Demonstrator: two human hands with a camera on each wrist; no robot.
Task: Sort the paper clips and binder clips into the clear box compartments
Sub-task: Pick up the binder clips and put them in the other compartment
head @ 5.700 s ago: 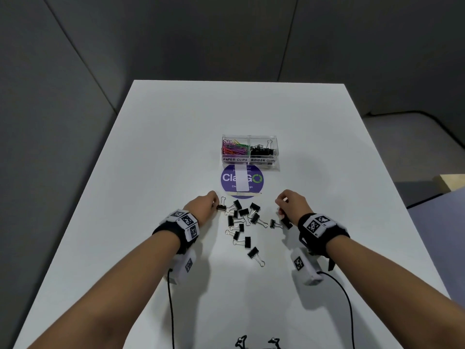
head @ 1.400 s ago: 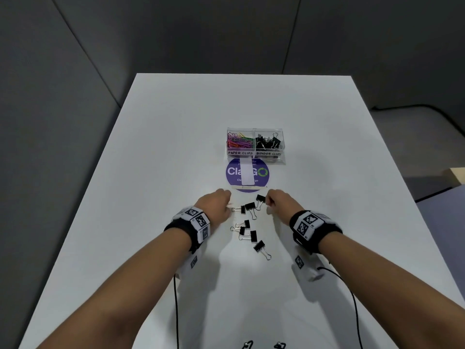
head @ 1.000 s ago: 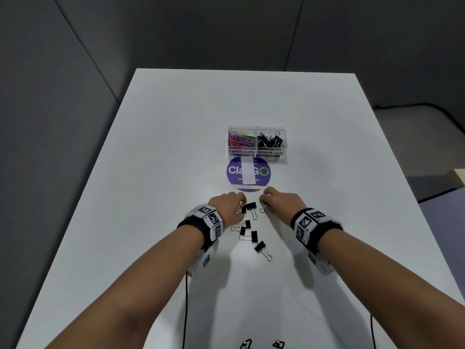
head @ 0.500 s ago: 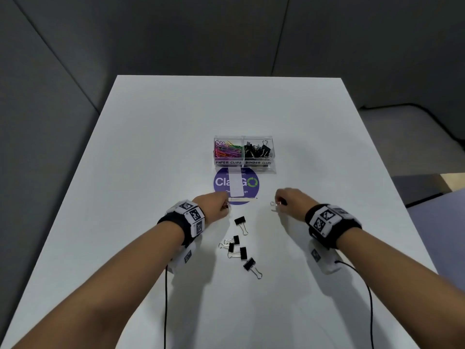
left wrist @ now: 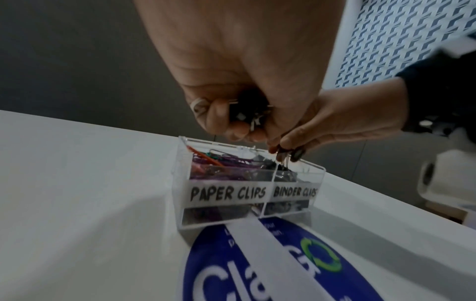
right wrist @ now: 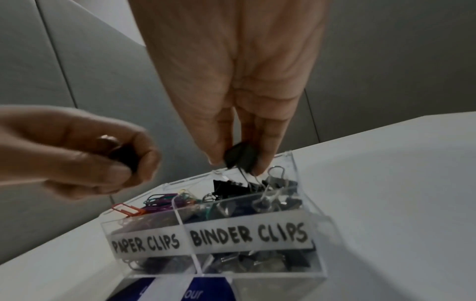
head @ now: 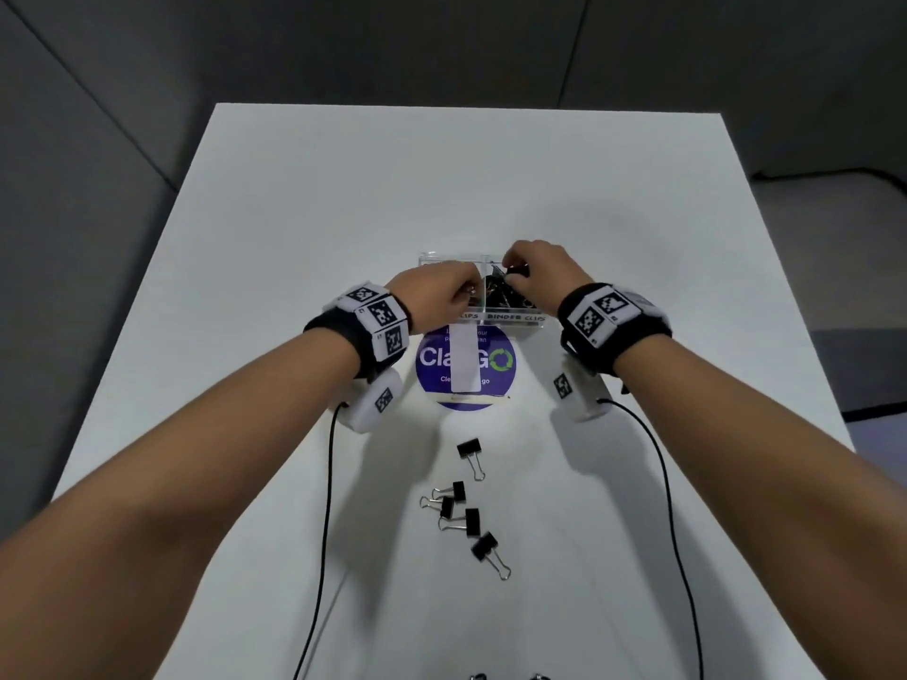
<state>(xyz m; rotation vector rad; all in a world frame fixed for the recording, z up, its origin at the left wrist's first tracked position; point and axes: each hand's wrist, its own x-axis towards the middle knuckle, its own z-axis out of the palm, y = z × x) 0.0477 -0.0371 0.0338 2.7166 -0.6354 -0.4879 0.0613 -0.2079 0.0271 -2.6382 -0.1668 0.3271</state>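
Observation:
The clear box (head: pixel 515 318) has a left compartment labelled PAPER CLIPS with coloured paper clips (right wrist: pixel 159 200) and a right one labelled BINDER CLIPS with black binder clips (right wrist: pixel 278 200). My right hand (head: pixel 510 274) hovers over the right compartment and pinches a black binder clip (right wrist: pixel 239 156) between thumb and fingers, its wire handles hanging down. My left hand (head: pixel 466 292) is above the divider, fingers curled round several binder clips (left wrist: pixel 247 115). Several loose binder clips (head: pixel 466 512) lie on the white table nearer to me.
A round purple sticker (head: pixel 466 365) with a white tape strip lies just in front of the box. Black cables (head: pixel 326 483) run from both wrist cameras toward the near edge of the table (head: pixel 294 213). Dark walls surround the table.
Both hands have risen from the clip pile and moved forward to the box, each carrying binder clips. The pile on the table has shrunk.

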